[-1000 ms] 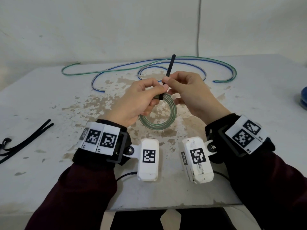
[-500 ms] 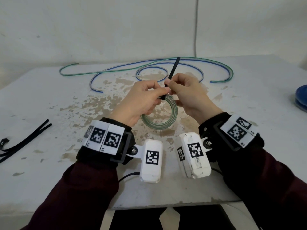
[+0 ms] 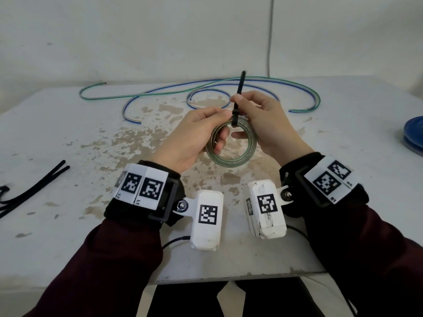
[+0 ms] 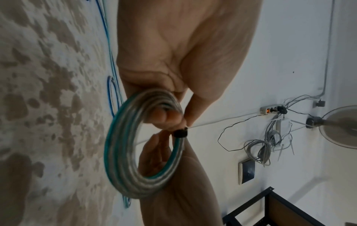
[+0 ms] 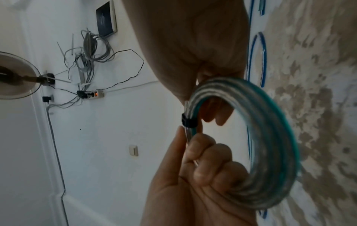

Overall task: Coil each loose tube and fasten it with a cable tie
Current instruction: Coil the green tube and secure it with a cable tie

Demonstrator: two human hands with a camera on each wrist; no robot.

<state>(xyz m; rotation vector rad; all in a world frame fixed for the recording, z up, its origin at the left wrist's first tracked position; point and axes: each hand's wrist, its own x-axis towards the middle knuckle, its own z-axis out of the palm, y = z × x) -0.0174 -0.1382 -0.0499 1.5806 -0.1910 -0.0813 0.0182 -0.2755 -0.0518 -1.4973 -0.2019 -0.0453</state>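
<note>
1. The left hand (image 3: 194, 133) grips the coil (image 3: 231, 156) near its top, fingers curled through the ring and thumb pressed against the bundled turns.
2. The coil is a clear tube with a green stripe, wound in several turns and held upright above the tabletop (image 3: 68, 236), between the two hands.
3. A black tie (image 3: 237, 106) wraps the top of the coil; its loop sits snug around the turns, and its free tail points up and slightly right.
4. The right hand (image 3: 265, 124) pinches the tie's tail between thumb and forefinger just above the coil, with its other fingers curled behind the ring.
5. In the left wrist view the coil (image 4: 123, 152) hangs from the fingers (image 4: 160, 116), and the tie's head (image 4: 180, 133) shows as a small black block at the ring's edge.
6. In the right wrist view the tie (image 5: 188, 120) bands the coil (image 5: 270, 152) between the two hands.
7. At the back of the tabletop lie loose tubes, not coiled: a green one (image 3: 128, 97) and a blue one (image 3: 206, 93), running side by side in long curves.
8. Spare black ties (image 3: 34, 186) lie at the left edge.
9. A blue disc-shaped thing (image 3: 413, 136) sits at the right edge, partly cut off.
</note>
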